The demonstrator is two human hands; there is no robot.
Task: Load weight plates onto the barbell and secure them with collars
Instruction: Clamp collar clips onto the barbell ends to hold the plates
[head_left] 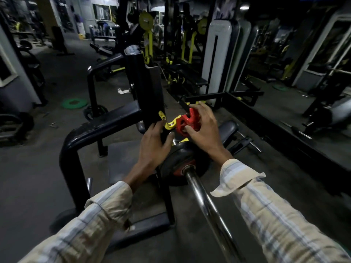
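Observation:
A chrome barbell (pixel 205 202) runs from the bottom centre up to a black weight plate (pixel 175 161) with a red hub on its sleeve. Just beyond the plate is a red collar (pixel 187 123) with a yellow lever (pixel 171 125). My right hand (pixel 202 128) wraps the red collar from the right. My left hand (pixel 154 144) grips a black part directly under the yellow lever, on the collar's left side. The sleeve past the plate is hidden behind both hands.
A black bench rack upright (pixel 144 86) and its curved tube frame (pixel 79 137) stand to the left of the bar. A padded bench (pixel 227 130) lies behind my hands. A green plate (pixel 74 102) and a black plate (pixel 96 111) lie on the floor at left. Machines fill the background.

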